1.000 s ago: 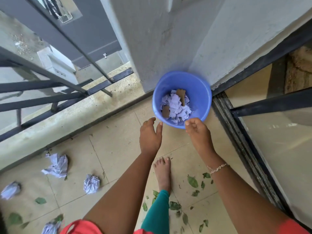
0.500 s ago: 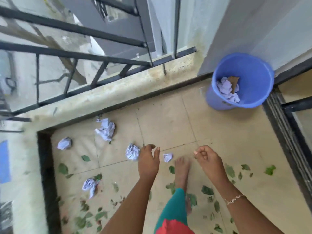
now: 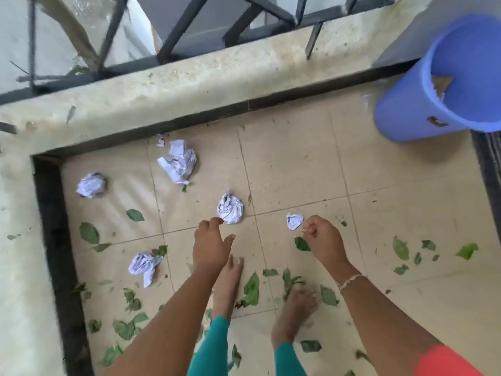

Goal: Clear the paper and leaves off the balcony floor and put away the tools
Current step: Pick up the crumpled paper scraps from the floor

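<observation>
– Five paper wads (image 3: 230, 208) on the balcony floor (image 3: 393, 213), is that right?

– Five by my count. The one in the middle of the frame sits just past the fingertips of the left hand (image 3: 212, 245). I cannot tell if they touch it. A big loose wad (image 3: 179, 164) lies up and left of it, near the ledge (image 3: 189, 85). A tight ball (image 3: 90, 185) is further left, and a flattened wad (image 3: 143, 264) is at lower left.

– And the fifth?

– A small scrap (image 3: 295, 220), just beside the knuckles of the right hand (image 3: 322, 240).

– What about each grip?

– Left grip released, with the fingers loose, the thumb out and nothing in it. Right grip clenched, with the fingers curled in and nothing showing between them. A bracelet (image 3: 349, 280) is on that wrist.

– Leaves?

– Many green leaves (image 3: 252, 289) are scattered across the lower half of the frame. They are thickest at lower left and around the bare feet (image 3: 295, 308).

– The bucket?

– The blue bucket (image 3: 406, 109) stands at upper right, well apart from both hands. Paper bits and a brown piece show inside its rim. A dark railing (image 3: 189, 25) runs along the top.
</observation>
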Tool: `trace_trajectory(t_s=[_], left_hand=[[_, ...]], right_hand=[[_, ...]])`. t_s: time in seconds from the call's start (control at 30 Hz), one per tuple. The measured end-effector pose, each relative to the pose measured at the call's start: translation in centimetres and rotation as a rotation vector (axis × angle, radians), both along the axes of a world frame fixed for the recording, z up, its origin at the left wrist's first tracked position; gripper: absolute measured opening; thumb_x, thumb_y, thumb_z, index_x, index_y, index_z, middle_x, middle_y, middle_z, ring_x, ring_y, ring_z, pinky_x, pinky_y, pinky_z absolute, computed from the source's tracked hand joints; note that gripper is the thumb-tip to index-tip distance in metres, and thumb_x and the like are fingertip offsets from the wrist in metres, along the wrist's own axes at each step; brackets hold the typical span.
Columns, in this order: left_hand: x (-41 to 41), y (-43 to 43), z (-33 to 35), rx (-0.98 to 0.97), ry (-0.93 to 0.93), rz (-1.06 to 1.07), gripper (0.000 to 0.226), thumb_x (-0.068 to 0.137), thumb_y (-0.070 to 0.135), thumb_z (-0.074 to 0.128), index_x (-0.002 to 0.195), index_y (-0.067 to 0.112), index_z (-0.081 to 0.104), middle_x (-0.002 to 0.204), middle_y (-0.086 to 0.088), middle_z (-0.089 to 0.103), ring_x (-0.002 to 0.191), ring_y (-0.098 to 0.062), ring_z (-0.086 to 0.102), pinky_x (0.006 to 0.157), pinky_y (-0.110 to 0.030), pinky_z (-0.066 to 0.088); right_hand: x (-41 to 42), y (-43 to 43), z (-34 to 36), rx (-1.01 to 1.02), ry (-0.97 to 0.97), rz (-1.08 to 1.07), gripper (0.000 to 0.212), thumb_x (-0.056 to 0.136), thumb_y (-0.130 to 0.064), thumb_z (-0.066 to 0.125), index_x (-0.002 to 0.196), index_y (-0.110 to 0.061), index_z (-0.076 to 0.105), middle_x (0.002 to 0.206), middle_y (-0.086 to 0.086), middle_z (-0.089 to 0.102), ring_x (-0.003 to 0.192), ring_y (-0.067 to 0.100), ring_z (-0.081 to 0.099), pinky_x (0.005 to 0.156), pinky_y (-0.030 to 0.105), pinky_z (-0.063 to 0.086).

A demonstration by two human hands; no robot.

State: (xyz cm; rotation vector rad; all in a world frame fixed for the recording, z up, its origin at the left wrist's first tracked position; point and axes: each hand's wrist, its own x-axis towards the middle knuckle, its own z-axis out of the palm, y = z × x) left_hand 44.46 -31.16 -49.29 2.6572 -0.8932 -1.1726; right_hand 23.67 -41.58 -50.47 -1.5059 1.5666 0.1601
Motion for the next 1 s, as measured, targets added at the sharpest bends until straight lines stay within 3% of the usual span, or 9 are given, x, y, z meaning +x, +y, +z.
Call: trace_trajectory(t_s=[0.1, 0.23, 0.33, 0.4, 0.53, 0.7, 0.87, 0.93, 1.0], left_hand=[[1.0, -1.2, -4.7, 0.018, -0.012, -0.119, 0.065, 0.082, 0.030, 0.069, 0.137, 0.014, 0.038, 0.136, -0.015, 0.035, 0.126, -0.032, 0.034, 0.096, -0.037, 0.038], [2.2, -3.0, -11.5, 0.067, -0.039, -0.269, 0.091, 0.075, 0.039, 0.074, 0.147, 0.027, 0.020, 0.150, -0.015, 0.013, 0.135, -0.034, 0.020, 0.098, -0.045, 0.038], [3.1, -3.5, -15.6, 0.088, -0.058, -0.379, 0.092, 0.073, 0.037, 0.076, 0.145, 0.031, 0.020, 0.150, -0.017, 0.008, 0.135, -0.036, 0.018, 0.094, -0.049, 0.042], [3.1, -3.4, -17.4, 0.094, -0.038, -0.404, 0.083, 0.076, 0.030, 0.073, 0.143, 0.025, 0.025, 0.143, -0.018, 0.020, 0.128, -0.037, 0.028, 0.090, -0.045, 0.044], [3.4, -2.1, -17.9, -0.038, -0.006, -0.265, 0.067, 0.079, 0.020, 0.064, 0.137, 0.013, 0.033, 0.124, -0.019, 0.040, 0.110, -0.036, 0.043, 0.084, -0.041, 0.044], [7.4, 1.0, -15.4, -0.199, 0.063, 0.216, 0.069, 0.068, 0.012, 0.073, 0.129, 0.010, 0.040, 0.113, -0.015, 0.044, 0.105, -0.033, 0.045, 0.080, -0.030, 0.034], [12.7, 3.8, -14.8, -0.270, 0.012, 0.401, 0.075, 0.067, 0.014, 0.078, 0.130, 0.013, 0.038, 0.119, -0.016, 0.042, 0.112, -0.031, 0.043, 0.081, -0.028, 0.033], [14.6, 4.2, -15.1, -0.299, 0.004, 0.424, 0.074, 0.067, 0.013, 0.077, 0.129, 0.012, 0.038, 0.119, -0.015, 0.042, 0.112, -0.030, 0.042, 0.081, -0.027, 0.033], [16.1, 4.2, -15.5, -0.322, 0.012, 0.432, 0.074, 0.066, 0.013, 0.077, 0.129, 0.012, 0.037, 0.120, -0.015, 0.043, 0.112, -0.028, 0.042, 0.086, -0.030, 0.038]], right_hand=[[1.2, -0.3, -5.9, -0.050, 0.117, 0.030, 0.013, 0.081, -0.002, 0.058, 0.090, -0.012, 0.059, 0.098, 0.012, 0.053, 0.087, 0.029, 0.055, 0.070, 0.032, 0.041], [2.4, 0.2, -13.1, -0.131, 0.287, 0.071, 0.042, 0.076, -0.004, 0.067, 0.116, -0.012, 0.054, 0.122, 0.019, 0.036, 0.098, 0.037, 0.052, 0.075, 0.035, 0.046], [3.0, 1.0, -17.2, -0.132, 0.304, 0.112, 0.049, 0.071, -0.006, 0.074, 0.113, -0.013, 0.051, 0.125, 0.020, 0.030, 0.105, 0.038, 0.046, 0.076, 0.035, 0.047], [2.9, 1.2, -19.1, -0.158, 0.325, 0.123, 0.040, 0.073, 0.000, 0.070, 0.108, -0.011, 0.054, 0.125, 0.019, 0.031, 0.110, 0.038, 0.042, 0.075, 0.030, 0.044], [4.1, 1.0, -19.2, -0.181, 0.297, 0.097, 0.015, 0.079, 0.005, 0.053, 0.086, -0.003, 0.063, 0.110, 0.020, 0.049, 0.102, 0.034, 0.049, 0.072, 0.020, 0.029], [13.1, -0.9, -15.2, -0.087, 0.000, 0.213, 0.046, 0.077, -0.001, 0.059, 0.120, -0.014, 0.047, 0.086, 0.007, 0.055, 0.080, 0.026, 0.055, 0.068, 0.030, 0.041], [27.2, -3.0, -13.5, -0.241, -0.217, 0.595, 0.094, 0.073, -0.006, 0.072, 0.148, -0.022, 0.017, 0.144, 0.011, 0.028, 0.094, 0.026, 0.057, 0.077, 0.033, 0.047], [32.1, -3.6, -13.9, -0.319, -0.161, 0.764, 0.092, 0.077, -0.008, 0.068, 0.149, -0.026, 0.013, 0.154, 0.014, 0.009, 0.099, 0.032, 0.056, 0.072, 0.032, 0.044], [35.1, -4.1, -15.2, -0.339, -0.099, 0.857, 0.072, 0.081, -0.013, 0.063, 0.143, -0.030, 0.031, 0.153, 0.016, 0.011, 0.101, 0.033, 0.055, 0.077, 0.033, 0.045]])
